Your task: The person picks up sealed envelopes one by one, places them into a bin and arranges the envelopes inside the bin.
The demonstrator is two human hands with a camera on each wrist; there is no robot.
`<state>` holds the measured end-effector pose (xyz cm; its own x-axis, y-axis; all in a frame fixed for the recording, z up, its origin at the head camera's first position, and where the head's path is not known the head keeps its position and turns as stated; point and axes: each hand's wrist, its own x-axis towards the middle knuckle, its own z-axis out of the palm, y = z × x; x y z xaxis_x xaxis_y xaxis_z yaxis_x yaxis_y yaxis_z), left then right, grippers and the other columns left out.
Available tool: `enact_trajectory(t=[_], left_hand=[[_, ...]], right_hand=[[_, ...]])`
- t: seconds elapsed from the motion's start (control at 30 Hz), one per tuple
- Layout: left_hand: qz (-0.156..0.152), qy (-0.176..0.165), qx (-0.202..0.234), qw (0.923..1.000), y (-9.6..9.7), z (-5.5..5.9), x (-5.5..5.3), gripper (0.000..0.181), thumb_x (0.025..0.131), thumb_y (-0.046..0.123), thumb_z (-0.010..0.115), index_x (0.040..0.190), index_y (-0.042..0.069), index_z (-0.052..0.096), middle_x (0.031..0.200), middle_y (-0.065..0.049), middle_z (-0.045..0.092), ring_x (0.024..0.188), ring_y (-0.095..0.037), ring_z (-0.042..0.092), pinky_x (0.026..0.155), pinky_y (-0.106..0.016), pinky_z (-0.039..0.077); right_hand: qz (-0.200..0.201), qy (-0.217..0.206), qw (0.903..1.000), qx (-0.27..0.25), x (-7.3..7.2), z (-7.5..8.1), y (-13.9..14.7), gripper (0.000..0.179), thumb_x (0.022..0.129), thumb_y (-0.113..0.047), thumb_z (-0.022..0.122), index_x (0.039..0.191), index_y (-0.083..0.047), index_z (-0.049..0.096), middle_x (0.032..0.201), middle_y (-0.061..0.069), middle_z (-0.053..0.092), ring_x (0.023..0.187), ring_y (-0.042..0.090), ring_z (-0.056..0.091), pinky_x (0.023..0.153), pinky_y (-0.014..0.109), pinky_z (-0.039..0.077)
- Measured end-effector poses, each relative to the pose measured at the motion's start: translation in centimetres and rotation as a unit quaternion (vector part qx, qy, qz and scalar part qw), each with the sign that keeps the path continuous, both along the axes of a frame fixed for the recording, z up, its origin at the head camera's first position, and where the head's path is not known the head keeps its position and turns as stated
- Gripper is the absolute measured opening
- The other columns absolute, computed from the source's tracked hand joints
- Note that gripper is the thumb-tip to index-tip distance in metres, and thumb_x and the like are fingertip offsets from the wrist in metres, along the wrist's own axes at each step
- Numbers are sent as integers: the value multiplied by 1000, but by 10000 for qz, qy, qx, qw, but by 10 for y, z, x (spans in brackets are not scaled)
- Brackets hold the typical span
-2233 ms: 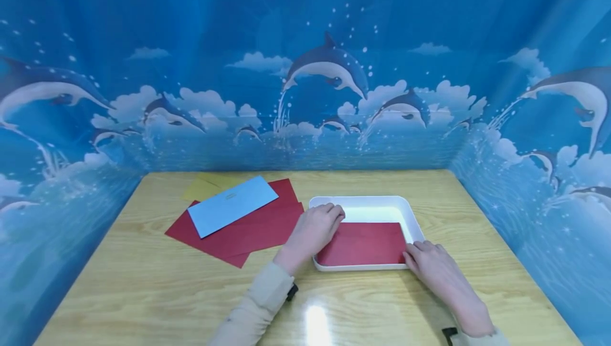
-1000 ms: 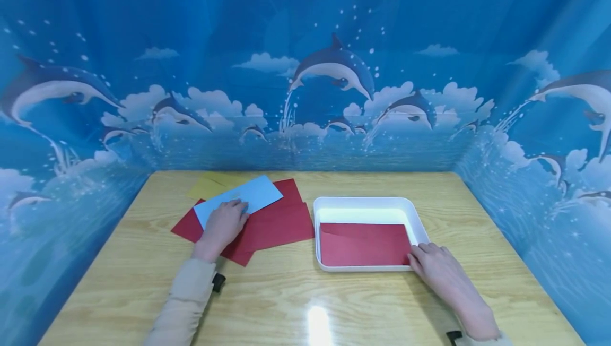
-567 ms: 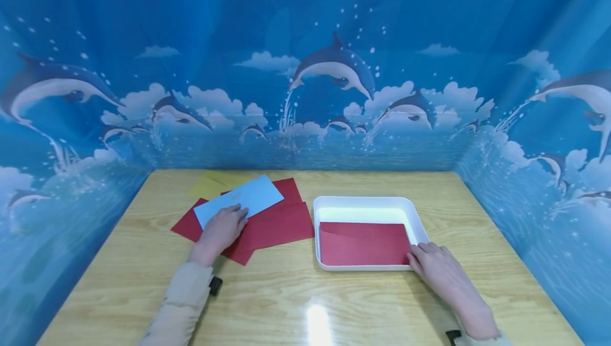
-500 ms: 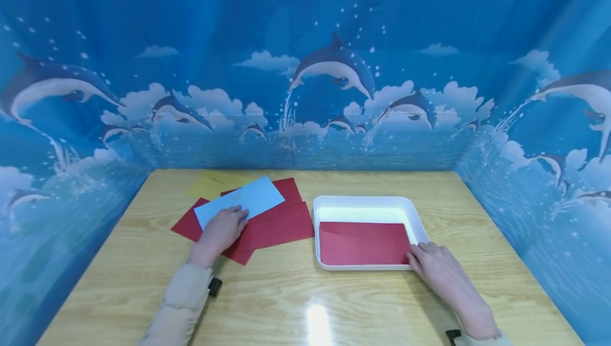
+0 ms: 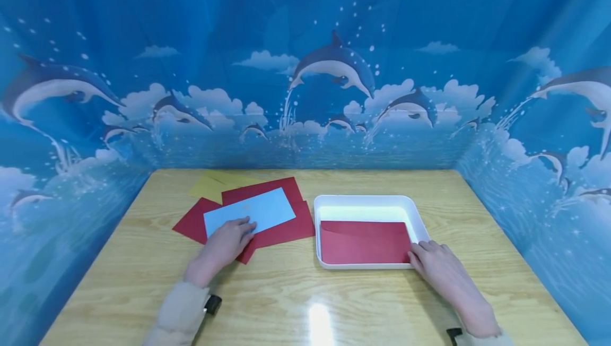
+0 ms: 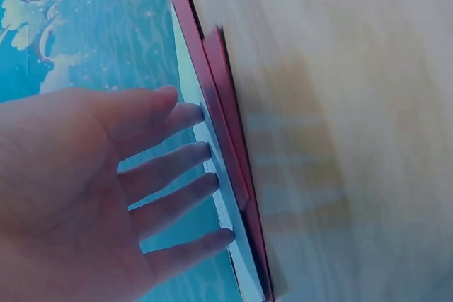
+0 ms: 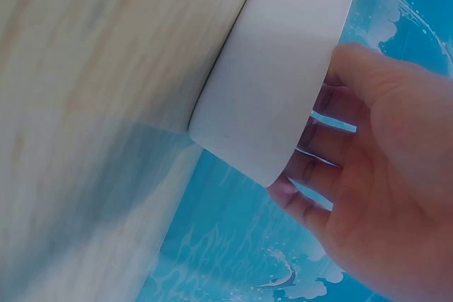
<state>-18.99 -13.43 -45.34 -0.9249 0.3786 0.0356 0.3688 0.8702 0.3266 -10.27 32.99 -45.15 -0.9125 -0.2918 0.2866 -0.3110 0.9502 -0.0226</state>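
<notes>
A light blue envelope lies slanted on top of several red envelopes on the left part of the table. My left hand lays its fingertips on the blue envelope's near side. In the left wrist view those fingers are extended and spread, touching the paper from above. A white tray stands to the right, with one red envelope flat in its near half. My right hand holds the tray's near right rim; in the right wrist view its fingers hook over the wall.
Yellow envelopes lie at the back left, partly under the red ones. The wooden table runs back to a blue dolphin-print curtain, which also closes off both sides. The red pile's right edge nearly meets the tray.
My left hand has left the tray for the envelope pile. Most recently it has slid the blue envelope a little right and toward me. My right hand has stayed at the tray.
</notes>
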Motion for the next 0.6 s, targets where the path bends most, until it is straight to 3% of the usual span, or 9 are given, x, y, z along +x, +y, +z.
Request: enact_trajectory(t=[0.2,0.6], left_hand=[[-233,22,160,9996,7,0,12,42,96,18,71,135,3,64,140,-21,59,131,-41,54,105,-54,47],[-382,-142,203,9990,18,6,32,31,100,16,65,129,5,70,138,-17,62,129,-38,57,106,-53,46]], right_hand=[[70,126,9999,51,0,-1,1,11,89,-11,72,81,-14,65,70,-6,48,71,18,52,63,38,43],[22,30,10000,48,1,0,1,11,92,-12,70,82,-15,65,72,-6,48,72,17,51,64,38,42]])
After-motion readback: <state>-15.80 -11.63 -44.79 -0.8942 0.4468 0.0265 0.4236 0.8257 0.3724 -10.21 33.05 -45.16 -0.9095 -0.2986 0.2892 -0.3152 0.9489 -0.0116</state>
